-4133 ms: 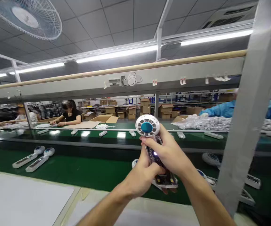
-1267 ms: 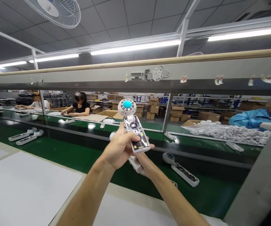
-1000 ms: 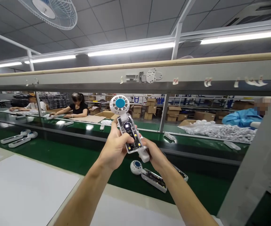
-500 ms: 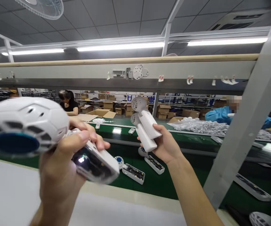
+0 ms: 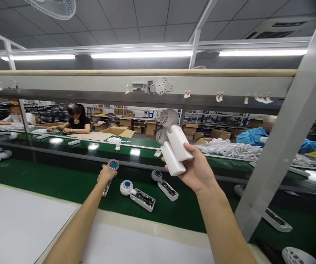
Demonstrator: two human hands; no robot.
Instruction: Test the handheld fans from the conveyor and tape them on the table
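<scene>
My left hand point(image 5: 105, 176) is closed around a white handheld fan point(image 5: 113, 165), low over the green conveyor belt. The fan's round head with its blue centre sticks out above my fingers, and part of its handle shows below them. Raised at the centre, my right hand point(image 5: 196, 167) grips two white handheld fans point(image 5: 180, 143) side by side, their round grilled heads tilted up and to the left. Between my hands lie two more fans on the belt, one nearer point(image 5: 142, 200) and one farther point(image 5: 168, 190), with open handles that show circuit boards.
A slanted grey post point(image 5: 281, 132) stands to the right, with other fan parts point(image 5: 278, 220) behind it. White sheets point(image 5: 17, 220) cover the near table. Several people sit across the line, beside bagged parts point(image 5: 229, 148) and cardboard boxes point(image 5: 116, 131). A shelf beam point(image 5: 92, 82) crosses above.
My left hand has moved away from me, down to the belt, with its fan. My right hand stays raised with both fans. The fans on the belt have shifted left in view.
</scene>
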